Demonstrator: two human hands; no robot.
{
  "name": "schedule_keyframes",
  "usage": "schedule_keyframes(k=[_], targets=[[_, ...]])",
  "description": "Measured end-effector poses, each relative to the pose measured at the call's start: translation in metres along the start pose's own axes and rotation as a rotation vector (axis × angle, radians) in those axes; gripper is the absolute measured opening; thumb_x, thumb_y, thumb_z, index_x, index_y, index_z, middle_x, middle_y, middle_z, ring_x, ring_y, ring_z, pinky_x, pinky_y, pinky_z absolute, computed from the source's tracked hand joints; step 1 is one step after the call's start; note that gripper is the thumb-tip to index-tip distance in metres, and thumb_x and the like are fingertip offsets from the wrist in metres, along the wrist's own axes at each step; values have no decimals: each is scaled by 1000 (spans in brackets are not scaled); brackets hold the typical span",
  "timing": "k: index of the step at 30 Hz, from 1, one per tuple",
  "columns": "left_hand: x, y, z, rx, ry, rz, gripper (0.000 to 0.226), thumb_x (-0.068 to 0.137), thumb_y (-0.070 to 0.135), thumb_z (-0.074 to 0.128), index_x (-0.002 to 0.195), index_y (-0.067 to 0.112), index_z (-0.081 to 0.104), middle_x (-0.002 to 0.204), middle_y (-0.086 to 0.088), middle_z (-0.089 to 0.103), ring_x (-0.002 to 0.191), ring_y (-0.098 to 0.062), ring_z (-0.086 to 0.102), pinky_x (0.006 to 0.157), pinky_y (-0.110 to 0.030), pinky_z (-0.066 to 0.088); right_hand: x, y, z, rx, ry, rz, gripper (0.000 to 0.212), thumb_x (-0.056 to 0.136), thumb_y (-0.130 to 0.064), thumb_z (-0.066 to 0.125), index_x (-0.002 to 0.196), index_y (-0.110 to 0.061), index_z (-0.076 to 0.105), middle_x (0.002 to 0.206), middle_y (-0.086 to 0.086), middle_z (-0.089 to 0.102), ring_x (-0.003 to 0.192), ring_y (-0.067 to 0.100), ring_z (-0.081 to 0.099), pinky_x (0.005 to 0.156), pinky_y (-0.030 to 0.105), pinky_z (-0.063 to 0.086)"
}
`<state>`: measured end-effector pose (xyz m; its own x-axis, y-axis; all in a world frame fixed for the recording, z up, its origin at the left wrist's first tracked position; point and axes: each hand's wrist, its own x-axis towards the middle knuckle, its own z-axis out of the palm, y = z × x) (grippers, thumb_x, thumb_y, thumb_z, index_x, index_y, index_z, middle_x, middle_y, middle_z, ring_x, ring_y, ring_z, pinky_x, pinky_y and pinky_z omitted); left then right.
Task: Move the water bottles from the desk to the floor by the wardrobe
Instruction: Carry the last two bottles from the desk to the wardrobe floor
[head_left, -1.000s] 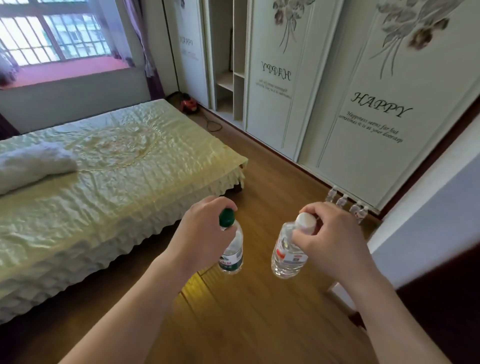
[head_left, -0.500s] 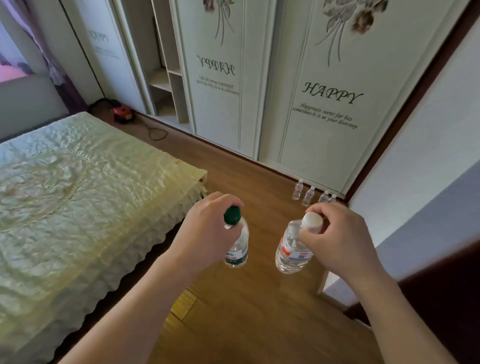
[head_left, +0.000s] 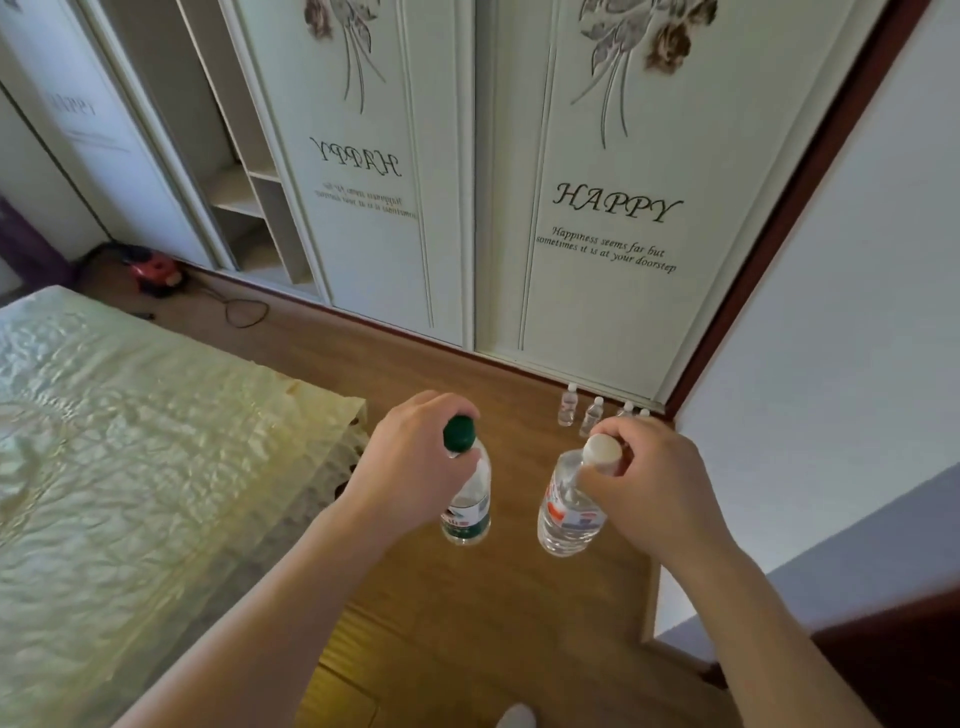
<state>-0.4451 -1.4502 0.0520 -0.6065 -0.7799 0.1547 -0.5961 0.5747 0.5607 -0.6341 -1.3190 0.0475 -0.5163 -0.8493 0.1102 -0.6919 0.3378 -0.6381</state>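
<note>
You are holding two water bottles out in front of you, one in each hand, and both are hanging in the air above the wooden floor (head_left: 467, 623). Your left hand (head_left: 410, 467) is curling over the top of the green-capped bottle (head_left: 467, 512). Its fingers and thumb are pinching the neck just under the green cap (head_left: 459, 432), so the body is dangling below the hand, towards its right side. Your right hand (head_left: 654, 478) is gripping the white-capped bottle (head_left: 569, 512) in much the same way, with the fingers closing round the white cap (head_left: 602, 449) and the neck. That bottle is hanging below the hand, towards its left side, and tilting a little. The two bottles are sitting side by side between your hands, near each other but not touching.

Beyond your right hand, a row of bottles (head_left: 567, 408) is standing upright on the floor at its far right corner. They are lining up along the foot of the wardrobe (head_left: 597, 156), just beside the spot where it is meeting the wall (head_left: 831, 312). Two are showing plainly, and the tops of at least two more are peeking over your knuckles. How many are standing there in all is not clear.

The bed (head_left: 130, 441) is filling the left side of the view. At the far left of the floor, by the wardrobe's open shelves, a red appliance (head_left: 156, 270) is lying with its cord (head_left: 244, 312) looping beside it.
</note>
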Motion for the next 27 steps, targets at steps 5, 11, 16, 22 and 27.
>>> schedule_keyframes(k=[5,11,16,22,27], targets=[[79,-10,16,-8,21,-11,28,85,26,73,111,29,63,104,16,60,90,-1,54,75,-10,40,75,10,2,-9,-1,-9,24,78,-23,74,97,-29,61,90,-12,63,80,1,56,62,14,43],[178,-19,29,-36,3,1,30,86,25,73,114,28,63,104,16,60,94,-5,56,83,-21,50,168,19,6,-4,-26,45,25,78,-21,74,98,-30,62,91,-15,61,81,3,57,66,17,47],[269,-43,41,-73,-18,37,30,85,25,73,113,29,63,102,17,60,92,-4,56,81,-20,51,249,26,22,-27,-28,108,25,77,-21,75,94,-32,59,89,-18,59,79,3,58,66,18,48],[378,-74,62,-101,-115,80,28,85,24,73,111,30,61,101,15,61,90,-5,57,76,-15,46,342,39,45,-33,8,186,32,77,-16,75,96,-35,57,94,-19,58,84,2,57,68,15,44],[462,-84,78,-88,-180,112,26,85,24,71,109,28,62,97,15,59,86,-3,56,70,-9,39,416,53,56,-23,10,233,33,75,-15,76,97,-32,58,93,-15,60,82,-2,55,64,9,36]])
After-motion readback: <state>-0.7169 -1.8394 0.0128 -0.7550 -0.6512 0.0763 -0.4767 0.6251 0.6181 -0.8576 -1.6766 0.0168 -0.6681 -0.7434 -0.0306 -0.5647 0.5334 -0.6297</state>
